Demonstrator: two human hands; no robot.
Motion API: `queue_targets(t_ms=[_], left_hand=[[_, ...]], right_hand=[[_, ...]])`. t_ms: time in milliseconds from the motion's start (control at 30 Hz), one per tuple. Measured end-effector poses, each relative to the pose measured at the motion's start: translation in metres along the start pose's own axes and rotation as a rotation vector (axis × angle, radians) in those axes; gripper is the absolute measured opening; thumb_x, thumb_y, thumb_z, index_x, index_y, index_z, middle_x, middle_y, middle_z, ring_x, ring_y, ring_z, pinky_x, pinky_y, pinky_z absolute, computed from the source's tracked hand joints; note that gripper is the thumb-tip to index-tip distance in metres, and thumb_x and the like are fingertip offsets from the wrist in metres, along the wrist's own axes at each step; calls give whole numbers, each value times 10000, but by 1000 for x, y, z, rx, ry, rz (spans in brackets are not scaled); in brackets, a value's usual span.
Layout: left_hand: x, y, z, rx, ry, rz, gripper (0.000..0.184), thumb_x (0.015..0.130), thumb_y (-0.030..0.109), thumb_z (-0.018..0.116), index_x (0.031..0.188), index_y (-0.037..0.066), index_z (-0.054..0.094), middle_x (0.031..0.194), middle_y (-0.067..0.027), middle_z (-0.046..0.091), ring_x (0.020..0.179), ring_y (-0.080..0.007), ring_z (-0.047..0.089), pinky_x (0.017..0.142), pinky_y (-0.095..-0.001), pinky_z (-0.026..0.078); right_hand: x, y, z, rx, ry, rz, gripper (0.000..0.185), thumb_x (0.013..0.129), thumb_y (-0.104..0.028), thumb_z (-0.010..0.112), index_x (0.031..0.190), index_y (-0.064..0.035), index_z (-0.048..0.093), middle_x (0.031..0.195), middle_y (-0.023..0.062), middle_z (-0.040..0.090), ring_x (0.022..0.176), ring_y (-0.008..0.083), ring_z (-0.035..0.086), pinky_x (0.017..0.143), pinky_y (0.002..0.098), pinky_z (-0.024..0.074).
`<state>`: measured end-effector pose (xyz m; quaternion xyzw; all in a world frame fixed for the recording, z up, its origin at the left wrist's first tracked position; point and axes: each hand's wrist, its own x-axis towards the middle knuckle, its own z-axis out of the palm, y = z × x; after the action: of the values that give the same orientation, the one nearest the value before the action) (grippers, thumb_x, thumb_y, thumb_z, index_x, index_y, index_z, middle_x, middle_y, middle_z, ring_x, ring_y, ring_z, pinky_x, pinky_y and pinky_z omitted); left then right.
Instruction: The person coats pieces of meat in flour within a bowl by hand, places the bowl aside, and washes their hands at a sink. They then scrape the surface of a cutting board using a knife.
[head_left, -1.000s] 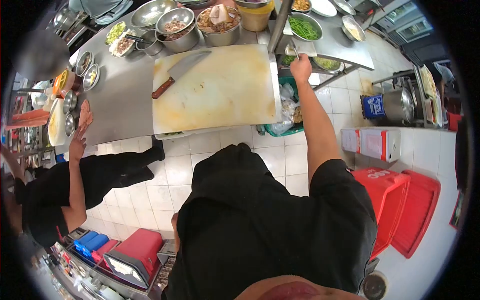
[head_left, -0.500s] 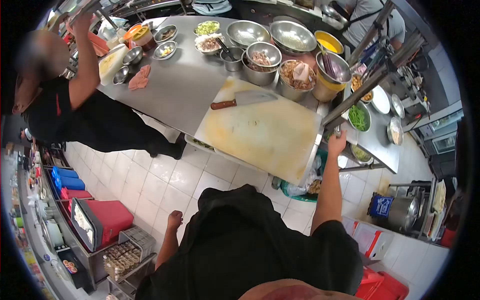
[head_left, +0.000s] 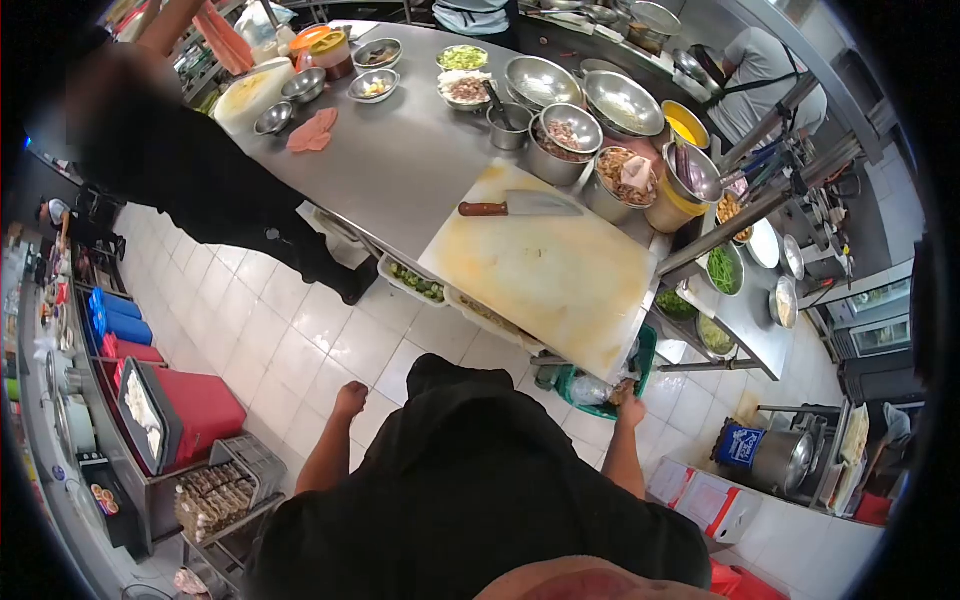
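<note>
My left hand [head_left: 350, 399] hangs beside my body above the tiled floor, fingers curled in and nothing visible in them. My right hand [head_left: 627, 401] is lowered beside the green basket [head_left: 648, 348], which holds clear plastic bags [head_left: 592, 390]. Whether its fingers touch the basket or anything inside does not show. A large pale cutting board [head_left: 545, 275] lies on the steel table in front of me. On its far part rests a kitchen knife [head_left: 515, 204] with a brown wooden handle, away from both hands.
Steel bowls [head_left: 541, 82] of food line the back of the steel table [head_left: 400, 150]. A metal post [head_left: 725, 240] rises at the right. Another person in dark clothes [head_left: 200, 170] stands at the left. Food trays [head_left: 418, 284] sit under the table edge; a red cooler [head_left: 200, 410] stands behind left.
My right hand has left the table's right corner and dropped to the green basket. The other person's arm has moved at the left. My view has shifted; the knife stays on the board.
</note>
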<state>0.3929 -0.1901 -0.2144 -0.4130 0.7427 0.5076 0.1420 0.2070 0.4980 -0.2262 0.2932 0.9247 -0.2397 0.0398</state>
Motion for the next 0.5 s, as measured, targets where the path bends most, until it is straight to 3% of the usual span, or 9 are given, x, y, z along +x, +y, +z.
queue_targets(t_ms=[33, 67, 100, 133, 167, 300, 367, 500], left_hand=[[1, 2, -1, -11, 4, 3, 189, 820, 179, 564, 862, 7, 629, 613, -73, 576, 507, -159, 559, 455, -309, 480], [4, 2, -2, -24, 6, 6, 188, 820, 179, 567, 862, 7, 631, 613, -72, 576, 507, -158, 558, 455, -309, 480], [4, 1, -5, -38, -1, 16, 190, 820, 181, 574, 859, 6, 634, 618, -68, 578, 515, -154, 560, 458, -303, 481], [6, -4, -7, -46, -5, 12, 188, 817, 178, 576, 859, 4, 634, 621, -70, 580, 517, -154, 561, 458, -305, 484], [6, -9, -9, -54, -9, 6, 187, 815, 175, 579, 859, 2, 634, 624, -73, 582, 519, -155, 562, 459, -306, 487], [1, -31, -20, -53, -68, -83, 186, 804, 162, 582, 874, -3, 632, 644, -91, 593, 531, -154, 572, 464, -315, 503], [6, -47, -27, -43, -92, -122, 191, 798, 157, 580, 885, -5, 629, 651, -97, 594, 538, -154, 576, 468, -318, 512], [9, -55, -43, -43, -153, -147, 203, 796, 154, 567, 907, -4, 626, 684, -95, 602, 555, -159, 584, 474, -319, 523]], right_hand=[[14, 76, 46, -475, 29, -216, 288, 831, -281, 562, 682, -37, 602, 645, 155, 627, 580, 221, 612, 550, 346, 493], [-11, 94, 45, -186, -213, -136, 298, 840, -277, 588, 680, -26, 590, 591, 125, 588, 494, 226, 585, 464, 358, 470], [-38, 110, 43, 88, -424, 10, 312, 850, -273, 614, 679, -14, 577, 537, 95, 549, 408, 230, 557, 379, 369, 448], [-76, 85, 29, 401, -473, 551, 278, 855, -264, 608, 726, -21, 569, 553, 107, 556, 407, 251, 556, 394, 399, 474], [-99, 81, 25, 351, -591, 665, 237, 843, -248, 619, 804, -18, 572, 598, 125, 569, 435, 260, 562, 402, 414, 491], [-137, 118, 65, 83, -859, 82, 225, 846, -238, 611, 869, -16, 581, 727, 120, 570, 556, 265, 597, 442, 413, 522], [-143, 69, 59, -37, -885, -107, 215, 843, -218, 612, 870, -7, 579, 727, 111, 563, 562, 257, 596, 450, 394, 527], [-159, -32, 46, 344, -700, 358, 180, 827, -172, 610, 928, -27, 579, 736, 79, 564, 577, 206, 604, 461, 347, 529]])
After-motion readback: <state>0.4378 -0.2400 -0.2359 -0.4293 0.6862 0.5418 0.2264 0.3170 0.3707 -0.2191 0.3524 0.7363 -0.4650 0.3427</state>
